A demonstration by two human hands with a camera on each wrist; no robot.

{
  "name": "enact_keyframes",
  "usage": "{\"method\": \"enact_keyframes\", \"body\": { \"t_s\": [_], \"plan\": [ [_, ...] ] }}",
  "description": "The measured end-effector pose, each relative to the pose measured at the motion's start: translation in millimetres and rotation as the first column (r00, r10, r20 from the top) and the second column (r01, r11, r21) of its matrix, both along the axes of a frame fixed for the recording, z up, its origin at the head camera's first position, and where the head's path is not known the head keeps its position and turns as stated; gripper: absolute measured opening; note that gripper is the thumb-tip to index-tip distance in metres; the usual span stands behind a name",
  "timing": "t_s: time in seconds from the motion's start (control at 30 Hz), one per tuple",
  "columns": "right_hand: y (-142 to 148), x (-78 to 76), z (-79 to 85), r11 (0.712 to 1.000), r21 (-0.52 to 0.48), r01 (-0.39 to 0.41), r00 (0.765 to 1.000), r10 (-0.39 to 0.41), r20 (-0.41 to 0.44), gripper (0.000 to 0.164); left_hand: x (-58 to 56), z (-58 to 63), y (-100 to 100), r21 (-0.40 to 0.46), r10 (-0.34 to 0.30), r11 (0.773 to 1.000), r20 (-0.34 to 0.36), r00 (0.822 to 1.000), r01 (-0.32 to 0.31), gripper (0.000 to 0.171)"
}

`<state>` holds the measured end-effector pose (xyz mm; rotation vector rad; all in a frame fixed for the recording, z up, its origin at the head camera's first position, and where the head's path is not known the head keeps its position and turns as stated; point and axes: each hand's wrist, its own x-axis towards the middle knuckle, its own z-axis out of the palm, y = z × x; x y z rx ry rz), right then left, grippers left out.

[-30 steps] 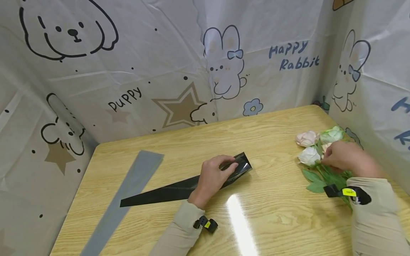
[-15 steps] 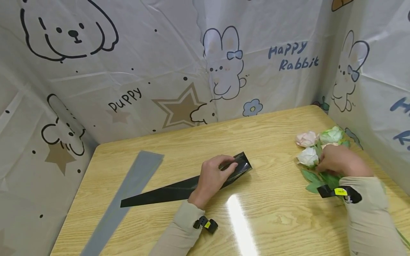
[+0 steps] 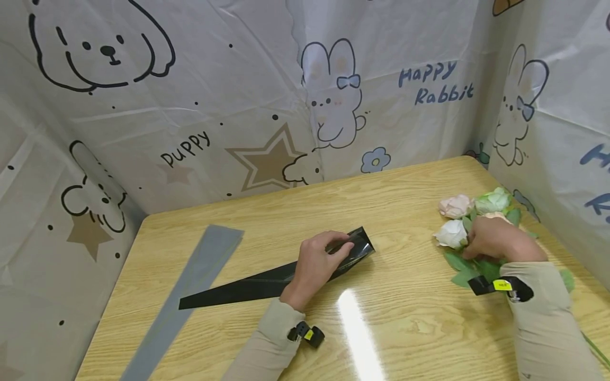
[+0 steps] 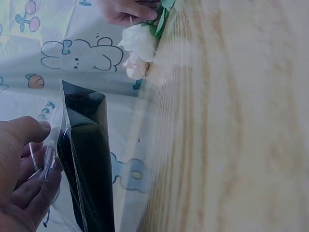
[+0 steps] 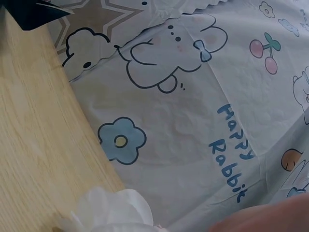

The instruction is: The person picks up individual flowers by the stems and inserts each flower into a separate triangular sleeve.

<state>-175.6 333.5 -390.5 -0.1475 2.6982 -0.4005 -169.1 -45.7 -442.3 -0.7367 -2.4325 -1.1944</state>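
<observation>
My left hand (image 3: 316, 264) pinches the clear upper edge of a long black flower sleeve (image 3: 252, 286), near its wide mouth. In the left wrist view the sleeve (image 4: 89, 159) stands slightly parted at the mouth, with clear film between thumb and fingers. At the right, my right hand (image 3: 505, 239) grips a white rose (image 3: 451, 234) just below its bloom; the fingertips are partly hidden among leaves. Beside it lie a pink rose (image 3: 456, 206) and a pale green rose (image 3: 493, 201). A cream bloom shows behind the hand. The white petals (image 5: 113, 210) appear low in the right wrist view.
A grey flower sleeve (image 3: 205, 264) lies flat on the wooden table (image 3: 410, 328) at the left, under the black one's narrow tip. A green stem (image 3: 595, 349) shows beside the right sleeve. Printed cloth walls (image 3: 248, 106) enclose the table's back and sides.
My right hand has moved slightly left, and the white rose has shifted left with it. The left hand and the black sleeve have stayed in place.
</observation>
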Motion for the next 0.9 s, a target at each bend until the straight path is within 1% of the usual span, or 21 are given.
{"method": "enact_keyframes", "body": {
  "t_s": [0.23,0.37,0.43,0.57,0.73,0.83,0.9],
  "plan": [
    [-3,0.2,2.9,0.999,-0.043,-0.013,0.999,0.011,-0.051,0.031,1.1,1.4,0,-0.003,-0.008,1.000,-0.002,1.000,0.008,0.016],
    [-4,0.6,8.3,0.999,-0.049,-0.005,0.994,-0.001,-0.110,0.022,1.1,0.5,0,-0.007,-0.009,1.000,-0.001,1.000,0.009,0.016],
    [-5,1.4,11.3,0.998,-0.059,0.003,0.988,-0.012,-0.155,0.021,1.0,-0.1,0,-0.009,-0.007,1.000,0.001,1.000,0.007,0.016],
    [-6,3.1,16.7,0.997,-0.072,0.016,0.969,-0.033,-0.245,0.023,0.5,-1.1,0,-0.007,-0.006,1.000,0.002,1.000,0.006,0.016],
    [-8,4.6,24.3,0.998,-0.056,0.031,0.940,-0.049,-0.338,0.025,0.1,-1.5,0,-0.007,-0.005,1.000,0.010,1.000,0.005,0.016],
    [-12,6.5,27.9,0.996,-0.067,0.056,0.915,-0.078,-0.396,0.026,0.0,-1.5,0,-0.007,-0.003,1.000,0.014,1.000,0.003,0.016],
    [-14,8.4,29.8,0.993,-0.088,0.075,0.889,-0.107,-0.446,0.026,0.0,-1.7,0,-0.008,-0.002,1.000,0.014,1.000,0.002,0.016]
  ]
}}
